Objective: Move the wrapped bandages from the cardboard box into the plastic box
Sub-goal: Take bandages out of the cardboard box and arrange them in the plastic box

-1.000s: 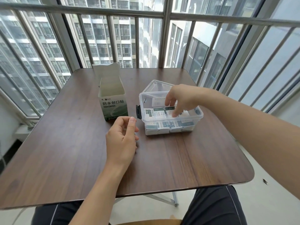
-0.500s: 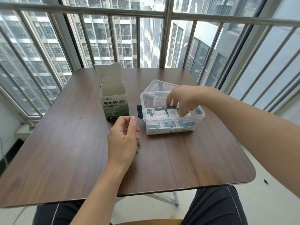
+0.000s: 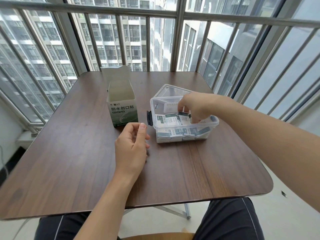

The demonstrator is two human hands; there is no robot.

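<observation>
Right hand [image 3: 194, 108] fingers [image 3: 181, 108] — tips hidden among wrapped bandages [image 3: 170, 118].

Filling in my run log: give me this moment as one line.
right hand: in plastic box, fingers on wrapped bandages | left hand: idle on table | cardboard box: open, upright

The right hand [image 3: 194, 108] reaches into the clear plastic box [image 3: 183, 129], fingers curled among the wrapped bandages [image 3: 171, 119]. The left hand [image 3: 131, 146] rests loosely curled on the table [image 3: 69, 153] near the open cardboard box [image 3: 123, 111].
</observation>
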